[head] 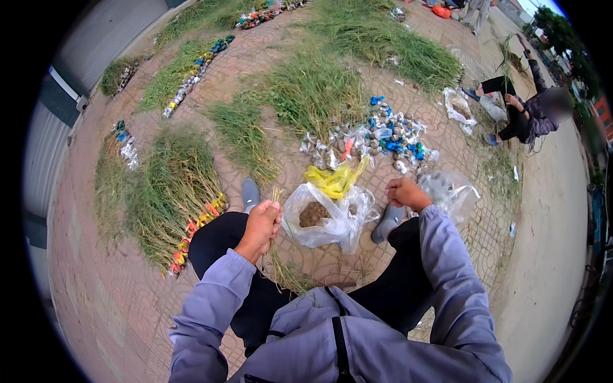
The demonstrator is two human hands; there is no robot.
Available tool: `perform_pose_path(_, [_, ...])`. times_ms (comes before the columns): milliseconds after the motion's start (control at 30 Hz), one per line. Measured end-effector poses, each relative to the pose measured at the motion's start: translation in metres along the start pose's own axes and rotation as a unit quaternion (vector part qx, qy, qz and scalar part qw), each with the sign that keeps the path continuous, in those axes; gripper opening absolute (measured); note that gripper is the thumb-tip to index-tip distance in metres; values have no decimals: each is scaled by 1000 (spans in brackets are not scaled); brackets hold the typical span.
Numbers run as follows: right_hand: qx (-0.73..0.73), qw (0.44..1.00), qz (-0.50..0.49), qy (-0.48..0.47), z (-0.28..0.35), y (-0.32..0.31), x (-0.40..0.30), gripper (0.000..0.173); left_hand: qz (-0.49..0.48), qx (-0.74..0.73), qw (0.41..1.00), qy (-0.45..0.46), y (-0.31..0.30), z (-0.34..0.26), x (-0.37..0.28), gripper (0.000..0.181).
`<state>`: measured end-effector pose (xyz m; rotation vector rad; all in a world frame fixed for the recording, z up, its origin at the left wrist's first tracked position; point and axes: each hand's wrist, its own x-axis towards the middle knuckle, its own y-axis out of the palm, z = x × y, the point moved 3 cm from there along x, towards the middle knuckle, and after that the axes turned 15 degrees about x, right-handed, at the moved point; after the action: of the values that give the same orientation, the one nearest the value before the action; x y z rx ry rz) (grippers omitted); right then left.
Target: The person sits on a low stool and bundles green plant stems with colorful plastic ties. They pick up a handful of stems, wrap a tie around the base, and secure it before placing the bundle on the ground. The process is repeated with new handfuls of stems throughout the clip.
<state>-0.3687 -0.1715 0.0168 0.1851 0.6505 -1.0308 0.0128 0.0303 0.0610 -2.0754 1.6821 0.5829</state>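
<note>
My left hand (pixel 262 225) is closed around a thin bundle of grass stems (pixel 282 268), whose cut ends poke up above the fist while the green tops trail towards my lap. Over my right shoe, my right hand (pixel 404 192) hovers with curled fingers; whether anything is pinched in them is too small to tell. Between my feet sits an open white plastic bag (pixel 299 234) holding brown soil (pixel 313 214). Touching it are a yellow plastic bag (pixel 335 183) behind and another whitish plastic bag (pixel 357 203) at its right. A clear plastic bag (pixel 450 194) lies beyond my right hand.
Ahead lies a pile of small plastic-wrapped bundles (pixel 392 139) in white and blue. Grass bundles with red and yellow wrapped ends (pixel 194 230) lie left of my knee. More grass (pixel 316 91) covers the paving. Another person (pixel 531 105) sits at the right, holding grass.
</note>
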Motion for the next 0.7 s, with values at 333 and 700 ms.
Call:
perform_pose_path(333, [107, 993, -46, 32, -35, 39, 151, 13, 18, 234, 968, 92, 30, 71, 65, 23])
perform_pose_path(700, [143, 978, -56, 140, -72, 94, 267, 41, 116, 85, 989, -23, 57, 56, 54, 26])
